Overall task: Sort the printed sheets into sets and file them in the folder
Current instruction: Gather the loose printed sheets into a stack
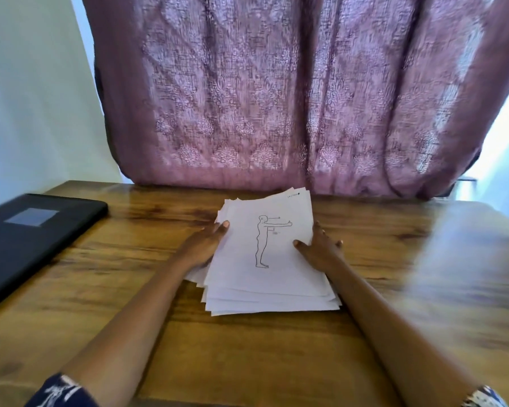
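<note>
A loose stack of printed sheets (pixel 272 289) lies in the middle of the wooden table (pixel 247 356). Its top sheet shows a line drawing of a standing figure with arms stretched forward. My left hand (pixel 204 246) grips the stack's left edge, thumb on the top sheet and fingers tucked under the upper sheets. My right hand (pixel 319 249) rests against the right edge, with its thumb lying on the top sheet and its fingers spread beside the paper. A black folder (pixel 27 245) with a grey label lies closed at the table's left edge.
A patterned mauve curtain (pixel 276 98) hangs right behind the table's far edge. A pale wall (pixel 27 98) stands at the left. Bare wood shows between folder and stack, to the right of the stack, and in front of it.
</note>
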Motion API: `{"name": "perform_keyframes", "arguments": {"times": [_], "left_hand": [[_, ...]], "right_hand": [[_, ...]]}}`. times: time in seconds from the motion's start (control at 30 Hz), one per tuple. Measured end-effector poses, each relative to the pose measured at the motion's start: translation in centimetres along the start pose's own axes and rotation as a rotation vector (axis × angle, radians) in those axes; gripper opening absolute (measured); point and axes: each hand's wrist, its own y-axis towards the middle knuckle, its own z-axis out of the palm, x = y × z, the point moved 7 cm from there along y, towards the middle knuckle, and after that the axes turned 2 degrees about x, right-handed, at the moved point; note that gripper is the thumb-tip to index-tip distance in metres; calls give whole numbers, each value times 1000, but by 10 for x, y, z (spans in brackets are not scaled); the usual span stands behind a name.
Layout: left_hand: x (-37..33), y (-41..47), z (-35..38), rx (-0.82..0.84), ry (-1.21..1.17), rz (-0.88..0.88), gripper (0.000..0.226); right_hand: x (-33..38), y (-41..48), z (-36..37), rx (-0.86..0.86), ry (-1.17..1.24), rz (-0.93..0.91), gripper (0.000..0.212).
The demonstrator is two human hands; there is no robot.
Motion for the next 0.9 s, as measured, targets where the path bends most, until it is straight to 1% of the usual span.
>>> {"name": "perform_keyframes", "arguments": {"times": [0.07,0.1,0.17,0.2,0.27,0.3,0.4,0.47,0.5,0.57,0.63,0.67,0.77,0.83,0.9], "left_hand": [[0,2,-5,2,-144,41,64],[1,2,-9,-14,-201,52,68],[3,6,-17,-69,-265,52,84],[8,9,-20,-95,-248,27,84],[16,14,-21,-139,-101,-43,71],[20,15,-18,-132,-25,-67,68],[17,12,3,-24,103,-52,67],[8,10,14,24,79,-36,67],[5,10,19,33,80,-24,67],[-1,7,25,33,139,6,67],[-1,6,25,27,152,31,67],[0,5,25,34,139,37,66],[1,3,23,32,135,58,65],[-1,0,24,27,166,67,63],[-1,-2,26,27,189,62,62]], "right_hand": [[2,2,4,19,31,8,83],[3,1,7,34,38,17,85],[2,2,9,34,53,35,88],[1,3,8,28,69,52,89],[-2,4,4,12,132,96,89],[-4,4,3,10,163,109,88],[0,-1,-1,28,139,77,84],[6,-4,-3,23,123,52,81],[10,-6,-5,15,168,38,79],[15,-8,-8,-21,375,7,70],[17,-10,-11,-28,623,28,55],[16,-9,-12,-25,693,49,50],[11,-7,-18,8,794,123,44],[7,-10,-20,28,847,148,32],[8,-17,-20,70,879,130,21]]}}
